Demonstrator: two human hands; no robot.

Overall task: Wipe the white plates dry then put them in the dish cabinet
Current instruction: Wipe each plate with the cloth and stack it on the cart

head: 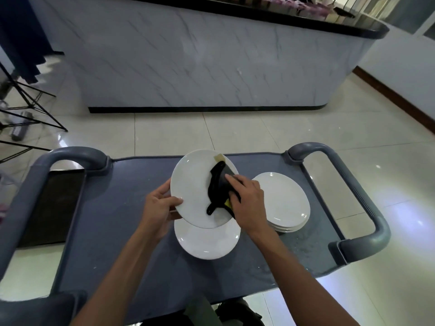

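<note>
My left hand [160,203] grips the left rim of a white plate [193,191], holding it tilted above the grey cart top [117,222]. My right hand [247,203] presses a black cloth [219,184] with yellow patches against the plate's face. Under the held plate lies another white plate [207,243], flat on the cart. To the right sits a stack of white plates [287,203], partly hidden by my right hand. No dish cabinet is in view.
The cart has grey handle loops at the left [70,156] and the right [367,198]. Water drops speckle the cart top near the stack. A marble-faced counter [200,62] stands across the tiled floor. Black tripod legs [30,107] stand at the far left.
</note>
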